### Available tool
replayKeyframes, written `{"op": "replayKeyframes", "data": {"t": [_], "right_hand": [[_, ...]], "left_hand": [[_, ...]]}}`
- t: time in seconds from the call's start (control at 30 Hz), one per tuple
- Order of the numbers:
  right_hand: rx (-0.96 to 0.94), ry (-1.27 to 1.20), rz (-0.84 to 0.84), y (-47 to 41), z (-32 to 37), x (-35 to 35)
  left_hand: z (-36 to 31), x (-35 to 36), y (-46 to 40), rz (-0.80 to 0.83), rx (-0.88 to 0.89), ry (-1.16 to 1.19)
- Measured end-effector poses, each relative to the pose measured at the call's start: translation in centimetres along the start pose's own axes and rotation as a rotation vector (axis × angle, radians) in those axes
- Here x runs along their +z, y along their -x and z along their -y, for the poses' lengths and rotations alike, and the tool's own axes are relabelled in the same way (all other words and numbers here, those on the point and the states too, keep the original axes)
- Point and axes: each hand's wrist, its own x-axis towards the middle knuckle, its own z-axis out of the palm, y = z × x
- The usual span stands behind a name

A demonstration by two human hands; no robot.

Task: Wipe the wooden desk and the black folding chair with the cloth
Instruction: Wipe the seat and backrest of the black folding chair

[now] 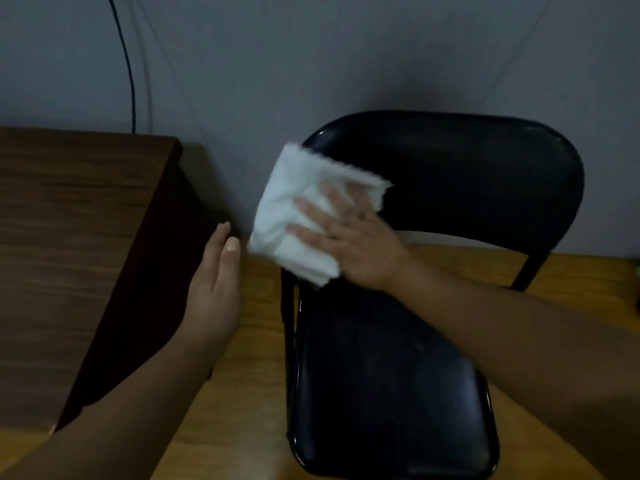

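The black folding chair [450,174] stands in front of me, its seat low in the middle and its backrest toward the wall. My right hand [349,240] presses a folded white cloth [294,216] flat against the left edge of the backrest, fingers spread over it. In the gap between desk and chair, my left hand [216,289] hovers with straight fingers, holding nothing. The dark wooden desk [69,216] fills the left side, its top bare in this view.
A grey wall [311,64] stands close behind the desk and chair. Down it, behind the desk, runs a black cable [130,71]. The floor [252,393] is light wood and shows between desk and chair.
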Motion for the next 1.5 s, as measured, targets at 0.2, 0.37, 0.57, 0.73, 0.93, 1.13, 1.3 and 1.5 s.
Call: {"op": "replayKeyframes", "data": {"t": [0.2,0.37,0.57,0.73,0.93,1.13,1.3,1.5], "right_hand": [[0.740,-0.010,-0.191,-1.7,-4.5,-2.0],[0.264,-0.179,0.063,2.6,4.7,0.9],[0.460,0.026,0.003,8.6,-4.5,0.0],[0.756,0.082,0.038,16.9,-11.2,-3.1],[0.832,-0.121,0.166,25.3,-6.6,-3.3],[1.438,-0.678,0.007,22.6,-8.8,-3.4],[1.298,-0.459,-0.120,14.1,-11.7,-7.0],[1.040,-0.565,-0.025,9.7,-8.6,-11.6]], "left_hand": [[-0.5,-0.1,-0.5,0.036,-0.006,0.003],[-0.4,1.3,-0.1,0.046,0.007,-0.010],[-0.1,2.9,0.3,0.080,0.004,-0.025],[-1.9,6.2,0.7,0.102,0.019,-0.006],[-3.1,9.2,1.2,0.141,0.051,-0.003],[-3.2,10.3,2.2,0.149,0.027,-0.021],[-5.8,11.1,3.1,0.187,-0.011,0.012],[-10.9,11.6,4.4,0.399,-0.284,0.343]]}}
